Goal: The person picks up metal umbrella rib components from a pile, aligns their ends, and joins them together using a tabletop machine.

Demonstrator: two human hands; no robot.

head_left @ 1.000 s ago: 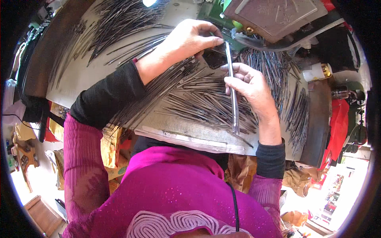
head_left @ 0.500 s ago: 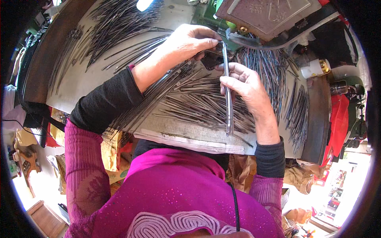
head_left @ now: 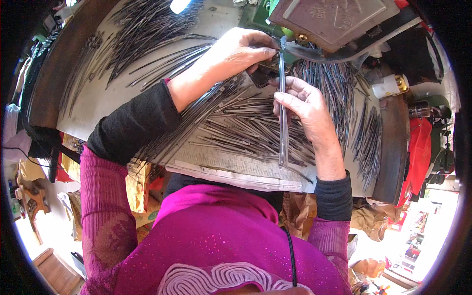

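My right hand (head_left: 306, 102) pinches a long, thin, shiny metal strip (head_left: 283, 132) between thumb and fingers, about midway along it. The strip stands nearly upright in view, its lower end close to the table's near edge. At its far end, the thumb and fingers of my left hand (head_left: 246, 49) are closed on the tip, beside a dark metal part of a machine (head_left: 263, 74). My left fingers partly hide that contact. Beneath both hands lie many loose dark metal strips (head_left: 246, 129), fanned across the pale metal table (head_left: 196, 151).
A heavy machine with a brown metal cover (head_left: 334, 22) overhangs the far side. More strips are heaped at the far left (head_left: 152, 34) and under the machine at right (head_left: 327, 88). A white cylindrical container (head_left: 386, 87) and a red cloth (head_left: 419, 142) are at the right.
Both hands stay on the strip. My left hand has shifted slightly right, and the strip has turned a little, its far end moving right and its near end slightly left.
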